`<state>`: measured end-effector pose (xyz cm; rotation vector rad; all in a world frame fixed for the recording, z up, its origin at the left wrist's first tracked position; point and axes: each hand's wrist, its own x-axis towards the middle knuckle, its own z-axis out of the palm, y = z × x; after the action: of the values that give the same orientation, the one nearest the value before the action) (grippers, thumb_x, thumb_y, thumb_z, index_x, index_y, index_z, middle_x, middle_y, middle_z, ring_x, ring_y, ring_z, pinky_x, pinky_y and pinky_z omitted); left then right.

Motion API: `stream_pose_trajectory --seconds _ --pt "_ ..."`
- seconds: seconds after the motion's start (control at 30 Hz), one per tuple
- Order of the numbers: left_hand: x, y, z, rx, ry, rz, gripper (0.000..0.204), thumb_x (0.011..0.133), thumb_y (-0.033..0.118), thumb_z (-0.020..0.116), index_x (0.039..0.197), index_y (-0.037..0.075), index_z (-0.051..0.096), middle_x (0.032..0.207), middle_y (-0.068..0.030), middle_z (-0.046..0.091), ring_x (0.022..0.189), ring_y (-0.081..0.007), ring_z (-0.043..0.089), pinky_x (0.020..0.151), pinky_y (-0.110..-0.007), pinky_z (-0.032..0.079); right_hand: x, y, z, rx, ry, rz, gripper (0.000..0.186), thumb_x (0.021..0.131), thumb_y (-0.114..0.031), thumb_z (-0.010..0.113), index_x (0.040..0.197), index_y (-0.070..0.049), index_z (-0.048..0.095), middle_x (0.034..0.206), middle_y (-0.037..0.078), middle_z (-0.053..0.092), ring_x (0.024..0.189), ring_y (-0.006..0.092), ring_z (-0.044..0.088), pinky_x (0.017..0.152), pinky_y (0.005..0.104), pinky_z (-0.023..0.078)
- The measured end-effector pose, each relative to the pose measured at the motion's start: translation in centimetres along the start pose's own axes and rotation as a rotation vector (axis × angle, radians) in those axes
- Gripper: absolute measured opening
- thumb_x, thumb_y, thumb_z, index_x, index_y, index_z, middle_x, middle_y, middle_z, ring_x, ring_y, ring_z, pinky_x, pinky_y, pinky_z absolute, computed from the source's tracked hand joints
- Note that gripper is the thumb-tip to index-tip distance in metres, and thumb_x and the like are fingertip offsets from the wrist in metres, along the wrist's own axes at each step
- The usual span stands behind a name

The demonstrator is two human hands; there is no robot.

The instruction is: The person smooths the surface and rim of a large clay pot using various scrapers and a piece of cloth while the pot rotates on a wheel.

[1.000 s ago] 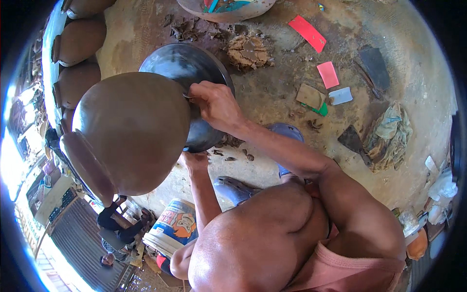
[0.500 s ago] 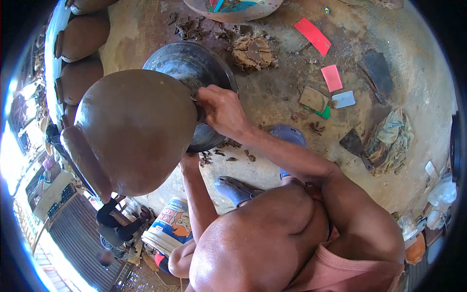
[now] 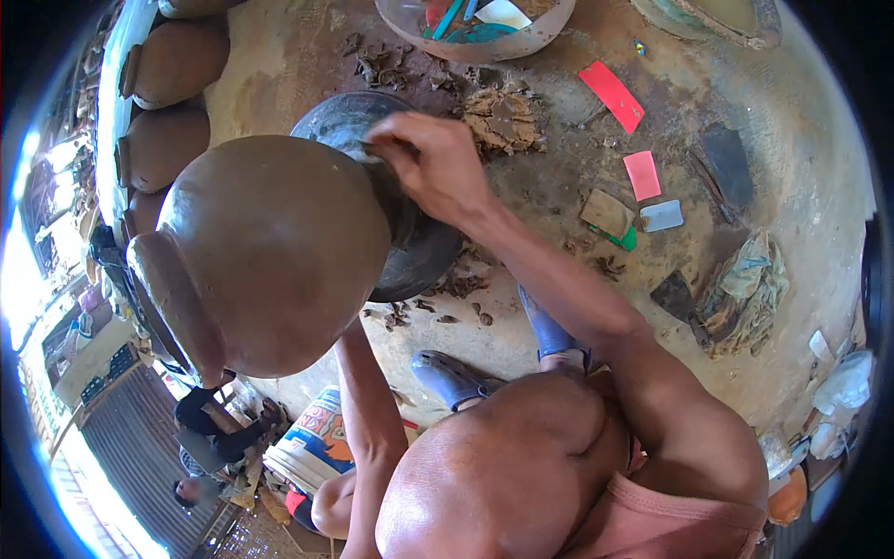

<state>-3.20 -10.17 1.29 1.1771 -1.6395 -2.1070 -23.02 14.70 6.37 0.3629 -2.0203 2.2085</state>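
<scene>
We see a large round brown clay pot (image 3: 270, 252) lying tilted on its side, its thick rim (image 3: 172, 307) turned toward the lower left, and its rounded body resting against a dark, wet-looking grey bowl-shaped mould (image 3: 419, 252) that sits on the earthen floor (image 3: 521, 205). Our right hand (image 3: 433, 163) reaches in from the lower right and lies on the upper edge of the dark mould just where the pot meets it; its fingers (image 3: 386, 147) are curled close together and press on the clay there, holding nothing that we can make out. Our left forearm runs up from the lower edge and passes under the pot, so the left hand is hidden behind it and we cannot tell how its fingers stand. Small dark scraps of clay (image 3: 447, 298) lie scattered on the floor just below the mould, and a lump of torn brown clay (image 3: 503, 116) lies just above the right hand. Farther right, well apart from the pot, lie a long red plastic strip (image 3: 612, 96), a smaller pink card (image 3: 643, 174) and a crumpled rag (image 3: 745, 289). A shallow round basin (image 3: 475, 42) holding coloured tools stands at the top edge. Several more brown clay pots (image 3: 172, 61) are lined up along the upper left.
</scene>
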Motion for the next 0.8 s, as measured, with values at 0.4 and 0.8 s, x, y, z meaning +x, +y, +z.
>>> stream_pose_trajectory --seconds 0.4,0.8 --pt "-0.3 0.0 -0.3 0.005 0.013 -0.004 0.062 0.097 0.049 0.061 0.145 0.01 0.05 0.145 -0.0116 0.053 0.136 -0.0298 0.049 0.111 -0.05 0.044 -0.3 -0.9 0.1 -0.002 -0.084 -0.149 0.021 0.082 0.007 0.069 0.101 -0.002 0.071 0.089 0.015 0.068 0.082 0.0322 0.069 0.069 0.0383 0.055" --pt "-1.3 -1.0 0.1 0.013 0.034 -0.008 0.064 0.097 0.052 0.059 0.144 0.01 0.05 0.144 -0.0131 0.054 0.136 -0.0313 0.049 0.111 -0.051 0.044 -9.3 -2.3 -0.7 -0.017 -0.021 -0.047 0.025 0.075 0.008 0.068 0.098 -0.002 0.07 0.092 0.015 0.066 0.081 0.0335 0.069 0.069 0.0414 0.057"
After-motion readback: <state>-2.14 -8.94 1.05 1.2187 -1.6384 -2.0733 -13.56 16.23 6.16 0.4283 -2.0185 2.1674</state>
